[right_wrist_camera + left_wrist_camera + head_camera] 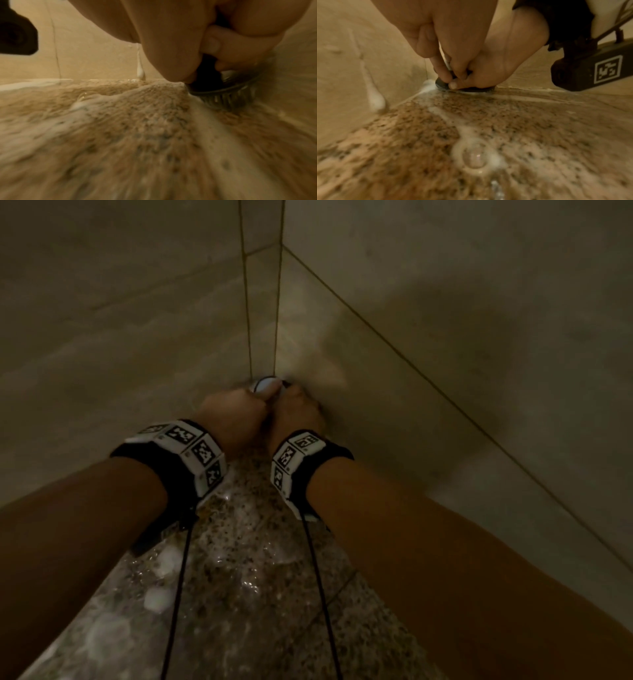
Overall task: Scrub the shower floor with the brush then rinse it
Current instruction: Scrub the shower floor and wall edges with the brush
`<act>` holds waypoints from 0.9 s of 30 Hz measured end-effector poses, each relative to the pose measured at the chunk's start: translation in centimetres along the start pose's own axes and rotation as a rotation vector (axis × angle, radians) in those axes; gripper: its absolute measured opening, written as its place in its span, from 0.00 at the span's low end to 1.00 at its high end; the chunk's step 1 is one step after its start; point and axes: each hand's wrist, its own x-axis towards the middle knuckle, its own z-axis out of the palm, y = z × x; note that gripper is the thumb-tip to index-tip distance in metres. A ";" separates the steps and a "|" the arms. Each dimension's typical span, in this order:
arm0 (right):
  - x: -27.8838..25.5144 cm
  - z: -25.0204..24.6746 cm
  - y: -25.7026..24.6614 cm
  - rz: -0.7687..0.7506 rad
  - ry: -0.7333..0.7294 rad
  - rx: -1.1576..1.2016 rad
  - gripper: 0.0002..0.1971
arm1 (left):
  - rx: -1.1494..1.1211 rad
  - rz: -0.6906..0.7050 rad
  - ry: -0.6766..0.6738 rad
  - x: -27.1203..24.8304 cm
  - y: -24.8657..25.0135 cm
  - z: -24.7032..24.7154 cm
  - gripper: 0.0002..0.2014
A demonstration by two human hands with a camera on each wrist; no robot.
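Both hands grip the brush [266, 385] together. The left hand [233, 416] and right hand [297, 414] are fisted side by side, fingers curled around the dark body of the brush. In the right wrist view, the bristles [228, 97] press on the shower floor [253, 594]. The brush sits in the corner where the two tiled walls [120, 330] meet the floor. Both forearms extend forward and down, converging at the corner, each wrist wearing a marker band [191, 446]. The speckled floor is wet, with white foam [471, 136] spread across it and a streak of foam on the wall.
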 end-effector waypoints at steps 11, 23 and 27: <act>-8.4 -1.5 9.0 0.036 -0.144 -0.123 0.19 | 0.123 0.332 -0.197 -2.6 8.1 -1.2 0.17; -12.4 -2.0 13.1 0.036 -0.186 -0.226 0.21 | 0.280 0.490 -0.262 -4.9 14.3 -3.9 0.15; -10.3 -1.4 11.3 0.087 -0.112 -0.135 0.17 | 0.257 0.405 -0.271 -3.9 12.1 -4.0 0.14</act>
